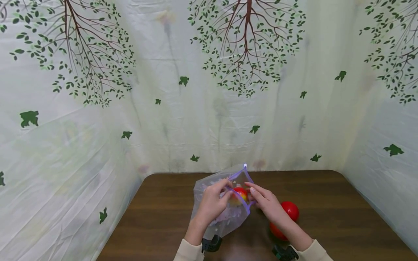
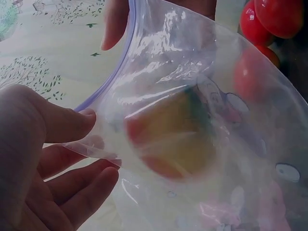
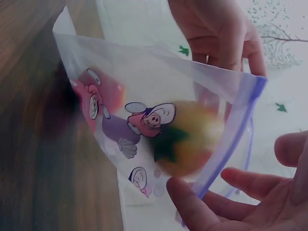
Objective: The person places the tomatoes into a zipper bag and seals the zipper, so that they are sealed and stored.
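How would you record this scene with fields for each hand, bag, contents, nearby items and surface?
Left hand: pinches the edge of the zip bag
Right hand: fingers touch the bag at its purple rim
Bag: see-through, cartoon prints, mouth open
Contents: red-and-yellow fruit-shaped item, near the mouth
Nearby: at least two red round items, right of the bag
Surface: brown table

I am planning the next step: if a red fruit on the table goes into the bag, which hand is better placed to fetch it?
Probably the right hand: the red fruits lie on that side, while the left hand holds the bag and could steady it.
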`<state>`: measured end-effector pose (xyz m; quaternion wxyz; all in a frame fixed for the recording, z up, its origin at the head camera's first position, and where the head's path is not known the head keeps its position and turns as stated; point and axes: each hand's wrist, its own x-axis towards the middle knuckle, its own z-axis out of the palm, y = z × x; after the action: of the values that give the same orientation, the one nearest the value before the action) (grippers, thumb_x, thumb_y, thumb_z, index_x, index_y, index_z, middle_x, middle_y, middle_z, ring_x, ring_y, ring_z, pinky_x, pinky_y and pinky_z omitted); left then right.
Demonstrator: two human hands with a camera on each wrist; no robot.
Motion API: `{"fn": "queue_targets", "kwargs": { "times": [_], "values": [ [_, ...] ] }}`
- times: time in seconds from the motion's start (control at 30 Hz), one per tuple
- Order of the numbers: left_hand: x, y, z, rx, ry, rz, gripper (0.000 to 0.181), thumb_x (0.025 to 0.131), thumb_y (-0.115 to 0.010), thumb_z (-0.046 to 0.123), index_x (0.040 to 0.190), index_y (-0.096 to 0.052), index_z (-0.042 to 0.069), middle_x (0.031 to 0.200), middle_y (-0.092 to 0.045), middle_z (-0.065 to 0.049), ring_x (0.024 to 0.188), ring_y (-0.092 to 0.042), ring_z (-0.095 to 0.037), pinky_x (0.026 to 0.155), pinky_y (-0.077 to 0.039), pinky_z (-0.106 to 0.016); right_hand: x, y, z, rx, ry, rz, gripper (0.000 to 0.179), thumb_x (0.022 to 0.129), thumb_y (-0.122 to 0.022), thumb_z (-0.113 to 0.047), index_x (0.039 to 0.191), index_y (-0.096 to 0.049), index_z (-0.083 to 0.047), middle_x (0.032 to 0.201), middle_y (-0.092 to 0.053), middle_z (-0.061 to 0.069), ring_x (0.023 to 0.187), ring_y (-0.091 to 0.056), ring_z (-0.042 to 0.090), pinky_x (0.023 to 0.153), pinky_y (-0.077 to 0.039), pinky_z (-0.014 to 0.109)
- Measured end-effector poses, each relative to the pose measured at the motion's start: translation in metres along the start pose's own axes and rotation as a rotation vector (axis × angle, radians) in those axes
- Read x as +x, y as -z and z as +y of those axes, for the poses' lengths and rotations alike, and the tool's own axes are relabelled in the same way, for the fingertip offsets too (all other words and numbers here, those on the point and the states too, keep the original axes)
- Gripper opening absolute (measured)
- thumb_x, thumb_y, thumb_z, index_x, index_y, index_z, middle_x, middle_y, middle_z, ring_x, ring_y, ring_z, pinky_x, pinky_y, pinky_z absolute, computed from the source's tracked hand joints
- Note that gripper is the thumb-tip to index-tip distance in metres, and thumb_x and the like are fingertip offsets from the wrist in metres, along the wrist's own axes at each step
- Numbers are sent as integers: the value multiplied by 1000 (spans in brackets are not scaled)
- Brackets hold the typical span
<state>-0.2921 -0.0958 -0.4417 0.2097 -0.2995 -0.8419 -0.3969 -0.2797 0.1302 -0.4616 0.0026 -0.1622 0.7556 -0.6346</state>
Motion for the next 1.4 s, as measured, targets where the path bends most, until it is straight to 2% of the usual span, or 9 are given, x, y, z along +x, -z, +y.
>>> {"fn": "queue_targets", "kwargs": {
  "times": [0.17,0.27,0.37,0.57,0.73,0.87,1.0,1.13,1.4],
  "values": [
    [0,0,0,6,6,-6,10,96,-70,14,103,-66,20,97,-70,9,87,-65,-9,77,-57,-39,-1,0,1,-61,18,65,43,108,-46,-33,143,-56,-9,129,-63,23,104,-67,39,89,-54,50],
    [0,1,0,-1,17,-6,10,96,-70,15,102,-66,22,97,-70,9,92,-67,-10,81,-57,-44,-2,1,3,-129,30,124,40,108,-48,-31,141,-59,-13,124,-67,18,100,-70,34,85,-57,44],
    [-1,3,-1,8,24,-1,11,96,-71,16,101,-66,23,97,-71,9,93,-67,-11,82,-57,-43,-2,1,5,-184,34,147,37,107,-50,-30,139,-60,-14,120,-68,15,98,-71,30,84,-57,43],
    [-1,3,0,26,21,-16,10,95,-71,16,102,-67,23,97,-71,10,89,-66,-9,78,-57,-40,-3,3,8,-218,33,133,35,106,-54,-29,137,-62,-16,122,-68,13,98,-72,27,85,-56,47],
    [-1,2,0,13,9,-21,11,95,-71,15,104,-67,20,99,-71,8,90,-67,-11,79,-57,-44,-5,6,7,-296,65,132,36,103,-59,-35,136,-63,-21,125,-68,4,103,-69,19,85,-56,38],
    [-1,1,-1,3,17,-29,12,95,-71,14,105,-67,21,101,-70,8,92,-67,-12,81,-57,-46,-4,11,5,-306,63,119,38,100,-62,-36,136,-62,-22,123,-68,5,106,-67,20,83,-56,35],
    [-1,1,-1,1,24,-30,13,95,-71,14,105,-67,21,102,-71,7,93,-67,-13,82,-57,-46,-4,14,3,-318,68,100,40,98,-66,-34,136,-62,-23,126,-67,7,112,-65,23,90,-54,42],
    [0,1,-1,10,33,-30,14,94,-72,14,106,-67,20,102,-71,6,91,-66,-13,82,-57,-45,-4,16,3,-330,79,79,46,96,-68,-40,137,-61,-22,129,-65,6,116,-63,24,95,-52,48],
    [-1,2,-1,34,44,-38,15,95,-71,16,108,-68,23,104,-70,9,89,-63,-9,80,-55,-33,-5,24,-2,-333,41,95,46,95,-71,-34,138,-60,-24,132,-63,4,121,-60,29,97,-50,51]
  ]
}}
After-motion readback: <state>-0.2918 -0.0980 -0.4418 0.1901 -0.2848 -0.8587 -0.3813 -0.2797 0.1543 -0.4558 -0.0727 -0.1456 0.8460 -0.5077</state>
